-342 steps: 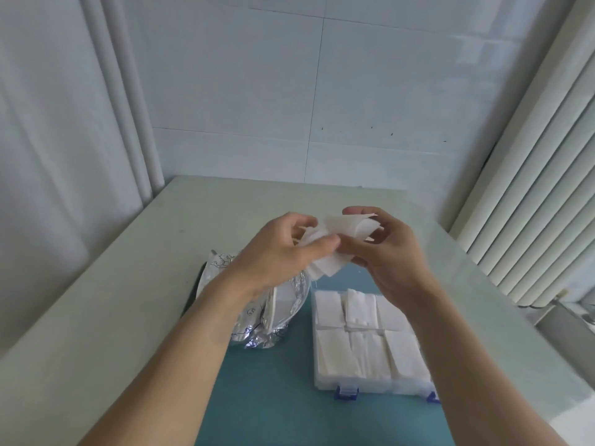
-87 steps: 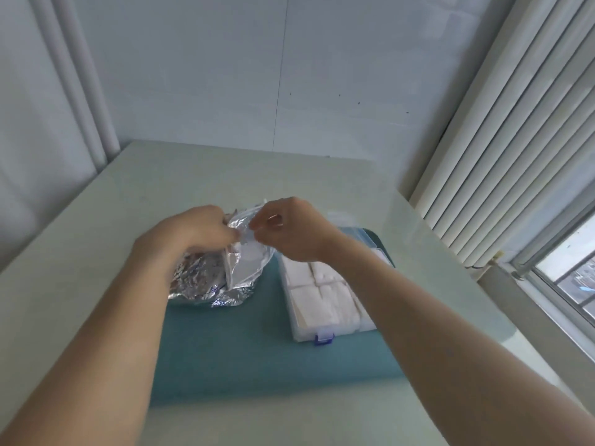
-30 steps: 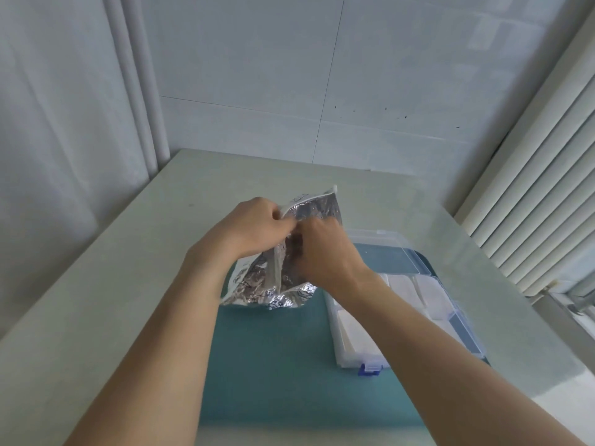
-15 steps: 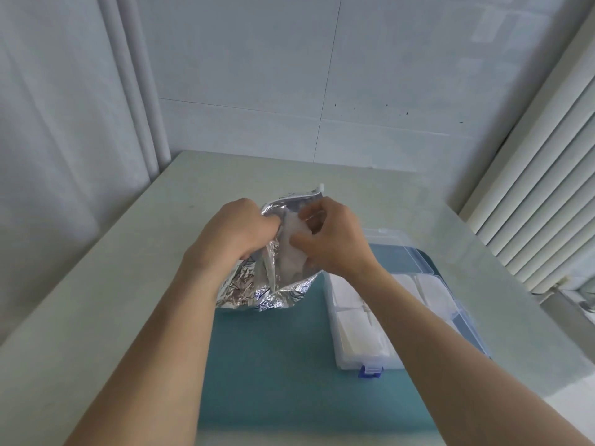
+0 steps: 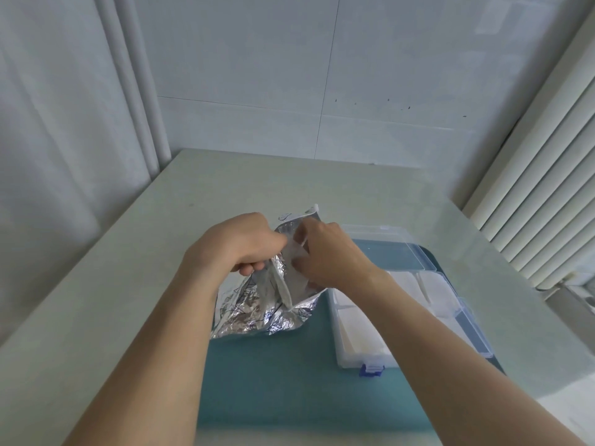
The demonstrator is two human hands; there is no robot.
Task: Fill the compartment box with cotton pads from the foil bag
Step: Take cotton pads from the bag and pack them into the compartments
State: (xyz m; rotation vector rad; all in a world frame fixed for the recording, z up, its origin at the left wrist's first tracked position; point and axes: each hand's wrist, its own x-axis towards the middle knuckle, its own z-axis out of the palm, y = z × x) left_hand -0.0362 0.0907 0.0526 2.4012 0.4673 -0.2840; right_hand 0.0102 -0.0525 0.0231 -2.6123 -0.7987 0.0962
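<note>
Teal mat (image 5: pixel 289 381): one foil bag (image 5: pixel 260 304), one compartment box (image 5: pixel 360 352), two hands.

The foil bag (image 5: pixel 257 307) is a crinkly silver pouch standing up on the left side of the teal mat, mouth pulled open with white pads (image 5: pixel 294 252) poking out the top. Right next to it on the right is my clear compartment box (image 5: pixel 363 360), lid flipped open toward the far side, blue latch at the near edge, white cotton pads (image 5: pixel 357 329) in the compartments.
</note>
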